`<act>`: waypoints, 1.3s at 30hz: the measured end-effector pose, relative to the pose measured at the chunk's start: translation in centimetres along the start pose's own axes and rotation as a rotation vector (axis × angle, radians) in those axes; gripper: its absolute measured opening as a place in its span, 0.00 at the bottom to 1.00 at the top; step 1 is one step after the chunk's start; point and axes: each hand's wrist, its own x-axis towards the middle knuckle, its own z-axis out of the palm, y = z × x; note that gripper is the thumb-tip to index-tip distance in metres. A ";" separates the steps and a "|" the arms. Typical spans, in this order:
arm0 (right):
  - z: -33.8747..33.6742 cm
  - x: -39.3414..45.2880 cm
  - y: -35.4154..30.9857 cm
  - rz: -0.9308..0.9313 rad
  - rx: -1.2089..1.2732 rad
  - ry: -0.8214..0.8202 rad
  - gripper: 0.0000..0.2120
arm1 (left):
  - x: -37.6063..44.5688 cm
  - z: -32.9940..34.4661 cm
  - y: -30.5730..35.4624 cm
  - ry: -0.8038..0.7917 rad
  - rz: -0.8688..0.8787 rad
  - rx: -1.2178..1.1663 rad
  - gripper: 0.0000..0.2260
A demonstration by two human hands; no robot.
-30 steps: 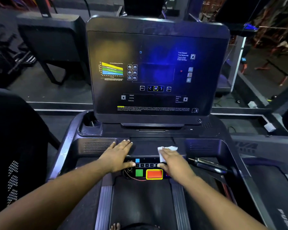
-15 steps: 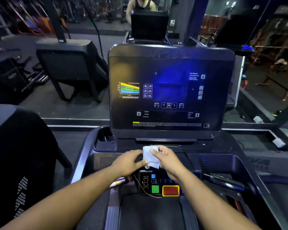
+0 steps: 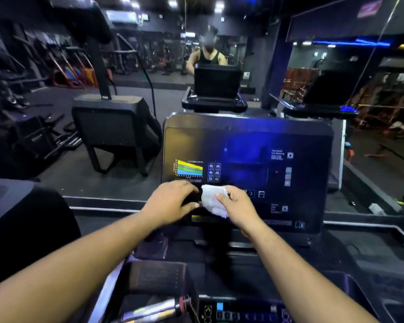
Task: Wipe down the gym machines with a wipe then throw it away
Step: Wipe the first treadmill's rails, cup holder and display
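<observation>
Fingers (image 3: 221,196) of the right hand (image 3: 237,206) are pinched on the white wipe (image 3: 212,199) just below frame centre; the left hand (image 3: 170,201) touches its left edge, fingers curled, though whether they grip it I cannot tell. The wipe sits bunched against the lower part of the treadmill screen (image 3: 247,159). Wiping from here could trigger the lit on-screen controls, and a wadded wipe may smear rather than clean, or slip from a loose pinch.

Bare forearms, no sleeves
</observation>
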 end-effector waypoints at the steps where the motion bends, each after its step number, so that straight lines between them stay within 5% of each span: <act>1: -0.8 1.7 -0.8 -0.047 -0.030 0.030 0.05 | 1.5 -1.0 -0.6 0.030 0.027 0.075 0.23; 12: -4.8 12.0 -7.7 -0.456 -0.162 0.258 0.14 | 14.2 -6.4 -2.6 0.097 0.077 0.399 0.37; 17: -6.1 13.8 -7.1 -0.690 -0.423 0.400 0.26 | 16.7 -4.5 -1.8 0.092 -0.029 0.337 0.41; 21: -7.1 14.7 -4.6 -0.953 -0.627 0.437 0.23 | 17.1 -2.0 -1.0 0.095 -0.068 0.377 0.44; 28: -11.0 15.1 -7.4 -0.840 -0.214 0.903 0.22 | 17.1 -1.8 -1.8 0.105 -0.024 0.437 0.44; 35: -8.8 16.2 -2.5 -0.854 -1.030 0.459 0.23 | 19.0 -2.8 -0.9 0.051 0.050 0.479 0.43; 39: -10.5 15.5 -2.5 -0.822 -0.699 0.479 0.24 | 19.0 -2.0 -0.5 0.051 0.078 0.478 0.43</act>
